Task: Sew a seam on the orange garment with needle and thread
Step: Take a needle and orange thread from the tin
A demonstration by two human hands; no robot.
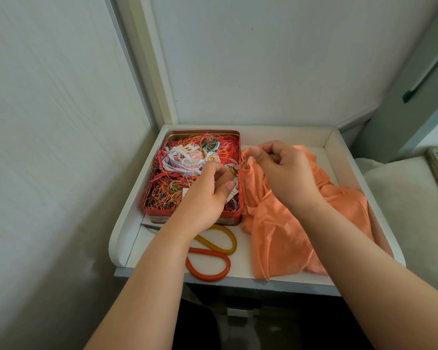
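Step in hand, as judged: preparation, drawing a needle before any stitching. The left hand (pixel 208 195) hovers over the near right corner of the open red rectangular tin (pixel 239 173) stuffed with tangled multicoloured thread (pixel 182 162), its fingers curled round a small tan cylindrical holder with a brass-coloured tip (pixel 232 173). Thin metal needles (pixel 243 161) stick out of that tip toward the right hand (pixel 281 170), whose thumb and forefinger are pinched together just above them; whether they already grip a needle or a thread end cannot be told, the object being too fine at this distance. The crumpled orange knit garment (pixel 283 231) lies on the right half of the white rimmed tray-top (pixel 127 223), touching the tin's right wall and partly under the right wrist; no seam is lifted or stitched yet. Scissors with one yellow and one orange loop handle (pixel 213 253) lie in front of the tin, blades pointing left, untouched. Next move likely needs a single needle pulled clear, a length of matching thread picked out of the tangle, then threading: fine pinch work, both hands close together.
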